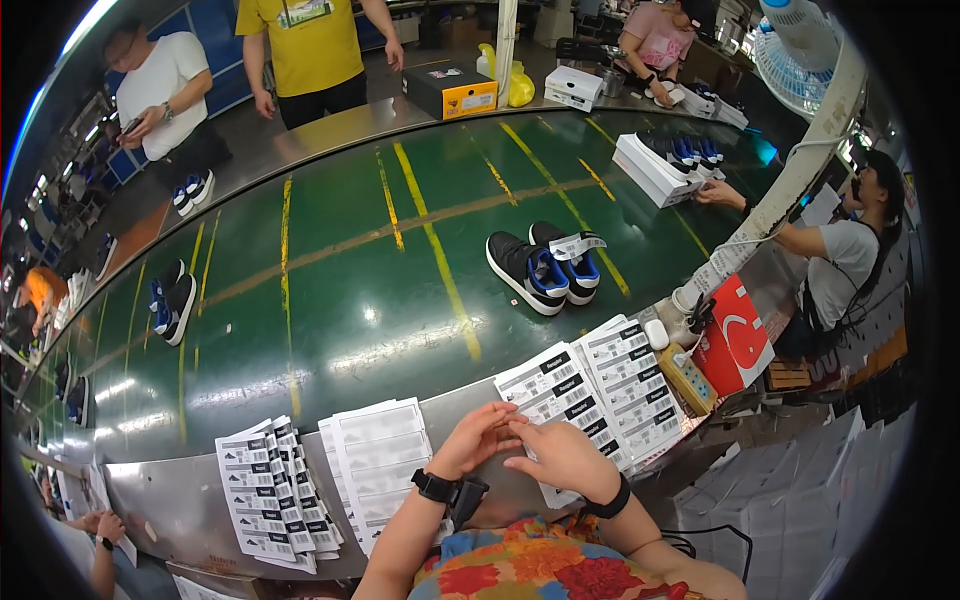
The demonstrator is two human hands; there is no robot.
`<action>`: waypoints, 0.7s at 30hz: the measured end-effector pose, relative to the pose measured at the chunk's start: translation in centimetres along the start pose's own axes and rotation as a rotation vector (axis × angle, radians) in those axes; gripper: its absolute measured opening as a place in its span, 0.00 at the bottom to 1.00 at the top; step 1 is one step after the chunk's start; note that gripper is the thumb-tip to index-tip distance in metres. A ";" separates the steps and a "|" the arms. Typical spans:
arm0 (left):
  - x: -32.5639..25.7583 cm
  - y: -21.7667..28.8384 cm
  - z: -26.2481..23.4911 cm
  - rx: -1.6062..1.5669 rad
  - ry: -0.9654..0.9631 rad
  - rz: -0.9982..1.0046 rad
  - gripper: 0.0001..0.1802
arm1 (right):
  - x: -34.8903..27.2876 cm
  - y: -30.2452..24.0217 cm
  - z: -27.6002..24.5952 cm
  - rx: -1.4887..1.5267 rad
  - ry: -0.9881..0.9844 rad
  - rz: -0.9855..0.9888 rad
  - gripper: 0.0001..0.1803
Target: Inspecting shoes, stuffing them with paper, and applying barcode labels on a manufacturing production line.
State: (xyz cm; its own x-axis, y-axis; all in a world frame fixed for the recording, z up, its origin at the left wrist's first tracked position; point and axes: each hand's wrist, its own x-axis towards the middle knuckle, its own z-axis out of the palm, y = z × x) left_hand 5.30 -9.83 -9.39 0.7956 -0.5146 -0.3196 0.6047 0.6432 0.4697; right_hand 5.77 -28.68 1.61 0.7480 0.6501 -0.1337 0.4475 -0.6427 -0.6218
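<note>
Here, hands (474, 438) (570, 458) half-curled, contents unclear, near edge of label sheets (562, 388); green belt (345, 285) wide beyond.

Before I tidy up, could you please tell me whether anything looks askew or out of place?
Two small things: the label sheets at lower left are fanned with uneven edges, and a tiny scrap lies on the green belt beside the near black shoes, apart from any pile.

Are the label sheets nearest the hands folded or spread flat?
Spread flat: the sheets lie with printed rows face up, and their uncovered parts show no fold.
</note>
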 end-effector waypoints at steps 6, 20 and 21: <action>-0.3 0.2 0.1 0.058 0.033 -0.019 0.14 | 0.0 0.3 3.2 -0.172 0.063 -0.003 0.30; -0.8 0.0 -1.5 0.017 0.005 0.025 0.15 | 0.2 -1.8 6.2 -0.421 -0.008 0.005 0.41; -0.9 0.0 -1.5 0.016 0.004 0.023 0.15 | 0.2 -1.9 6.2 -0.428 -0.015 0.000 0.42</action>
State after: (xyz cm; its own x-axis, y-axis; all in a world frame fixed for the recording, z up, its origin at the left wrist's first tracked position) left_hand 4.69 -8.51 -10.36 0.8097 -0.4972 -0.3118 0.5854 0.6461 0.4898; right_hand 2.07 -24.79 -1.99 0.7425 0.6535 -0.1469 0.6124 -0.7512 -0.2462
